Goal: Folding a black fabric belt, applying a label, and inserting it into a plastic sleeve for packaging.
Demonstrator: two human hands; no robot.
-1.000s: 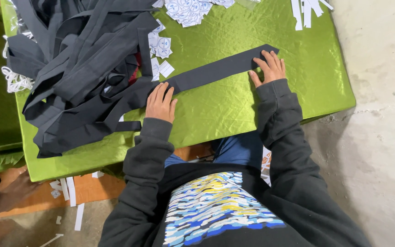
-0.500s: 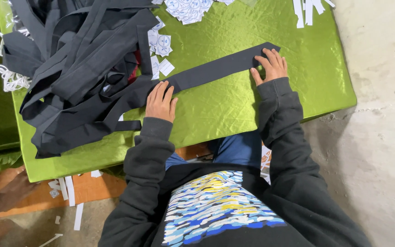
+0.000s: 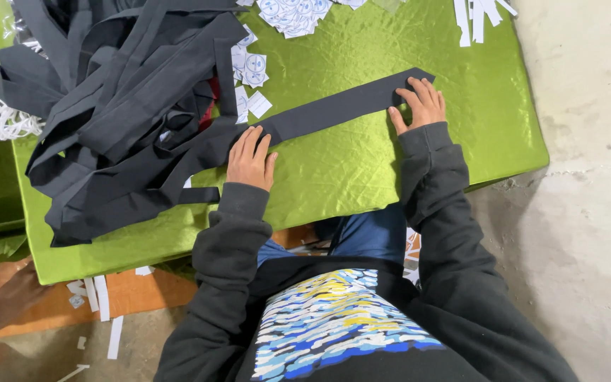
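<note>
Head view, looking down. A long, flat strip of matte black woven fabric (image 3: 334,107) lies stretched at a slant across a counter covered in shiny, creased lime-green satin cloth (image 3: 362,163). The left hand (image 3: 250,157) rests palm down with fingers spread and flat on the strip's near end, where it meets the pile; it presses rather than grips. The right hand (image 3: 419,105) lies likewise flat and unclenched, fingertips on the strip's far, squared end. Both hands emerge from dark grey knitted sleeves (image 3: 429,166).

To the left, a tangled heap of similar black fabric strips (image 3: 121,113) covers much of the counter; the strips overlap too thickly to count, and a small red patch shows through a gap. Beside the heap lies a loose scatter of small square white paper labels (image 3: 249,71), four or so near the strip, and a denser cluster at the top edge, cut off by the frame. Several narrow white paper slips (image 3: 472,18) lie at the upper right, partly cut off. A bundle of white looped cord (image 3: 12,120) shows at the heap's left margin. Below the counter, white scraps (image 3: 100,304) lie on an orange-brown floor, and rough grey concrete (image 3: 588,212) fills the right side.
</note>
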